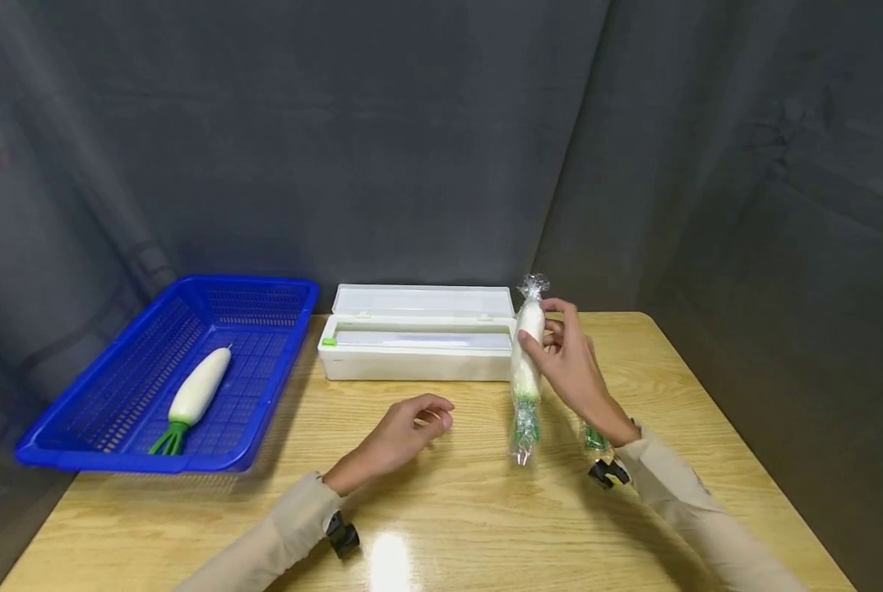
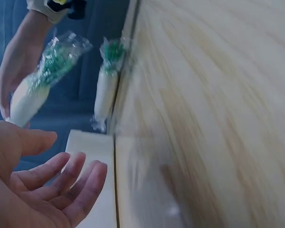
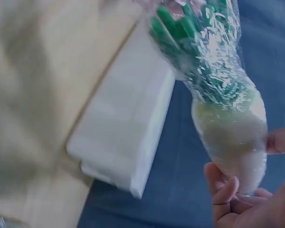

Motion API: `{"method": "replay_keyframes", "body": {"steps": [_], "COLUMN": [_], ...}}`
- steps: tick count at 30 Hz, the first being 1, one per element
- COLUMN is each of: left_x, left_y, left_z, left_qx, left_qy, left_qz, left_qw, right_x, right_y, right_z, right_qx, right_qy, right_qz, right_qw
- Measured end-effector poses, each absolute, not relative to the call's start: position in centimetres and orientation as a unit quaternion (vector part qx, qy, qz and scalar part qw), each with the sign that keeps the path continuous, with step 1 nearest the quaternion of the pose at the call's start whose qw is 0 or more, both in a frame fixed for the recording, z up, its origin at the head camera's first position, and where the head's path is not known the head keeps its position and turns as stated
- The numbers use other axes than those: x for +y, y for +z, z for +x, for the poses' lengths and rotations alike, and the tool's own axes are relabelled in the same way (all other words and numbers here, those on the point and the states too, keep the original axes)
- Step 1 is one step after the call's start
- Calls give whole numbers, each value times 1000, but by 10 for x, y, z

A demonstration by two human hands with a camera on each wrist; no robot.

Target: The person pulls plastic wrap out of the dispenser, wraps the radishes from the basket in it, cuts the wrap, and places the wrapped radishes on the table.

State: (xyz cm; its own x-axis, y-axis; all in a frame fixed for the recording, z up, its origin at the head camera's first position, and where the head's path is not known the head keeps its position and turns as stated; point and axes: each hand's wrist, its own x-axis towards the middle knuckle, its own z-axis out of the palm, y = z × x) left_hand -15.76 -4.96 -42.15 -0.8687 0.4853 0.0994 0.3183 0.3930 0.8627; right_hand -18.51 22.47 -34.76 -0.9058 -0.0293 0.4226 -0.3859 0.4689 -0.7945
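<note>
My right hand [image 1: 575, 374] grips a white radish [image 1: 526, 358] wrapped in clear film, its green stalks pointing down and the film twisted at its top. In the right wrist view, thumb and fingers pinch the white body of this wrapped radish [image 3: 230, 135]. The left hand [image 1: 400, 434] is over the table's middle, fingers loosely bent around nothing. A second wrapped radish [image 2: 106, 92] lies on the table, mostly hidden behind the right forearm in the head view.
A white cling film dispenser [image 1: 419, 363] with its lid raised stands at the table's back, just left of the held radish. On the left, a blue basket [image 1: 271, 411] holds one unwrapped radish [image 1: 201, 385]. Dark curtains [image 1: 382, 148] hang behind the wooden table [image 1: 456, 510].
</note>
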Motion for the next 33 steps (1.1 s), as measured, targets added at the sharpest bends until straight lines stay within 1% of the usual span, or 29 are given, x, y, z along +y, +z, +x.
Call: {"method": "replay_keyframes", "body": {"steps": [8, 13, 16, 21, 28, 33], "left_x": [-64, -73, -78, -86, -99, -108], "left_y": [-427, -426, -424, -422, -418, -417], "left_z": [-158, -159, -161, -166, -178, -187], "left_qx": [863, 867, 874, 889, 892, 890], "left_qy": [441, 437, 427, 383, 329, 302], "left_qz": [242, 238, 232, 236, 251, 247], "left_qw": [56, 20, -10, -84, -184, -235], "right_x": [263, 284, 295, 309, 322, 327], "right_y": [-336, -333, -336, -345, -355, -360], "right_z": [-193, -196, -199, -202, -206, -208], "right_qx": [-884, -909, -921, -933, -942, -948], "right_qy": [428, 376, 353, 328, 307, 293], "right_qz": [79, 64, 59, 42, 31, 26], "right_qw": [174, 168, 156, 140, 131, 124]}}
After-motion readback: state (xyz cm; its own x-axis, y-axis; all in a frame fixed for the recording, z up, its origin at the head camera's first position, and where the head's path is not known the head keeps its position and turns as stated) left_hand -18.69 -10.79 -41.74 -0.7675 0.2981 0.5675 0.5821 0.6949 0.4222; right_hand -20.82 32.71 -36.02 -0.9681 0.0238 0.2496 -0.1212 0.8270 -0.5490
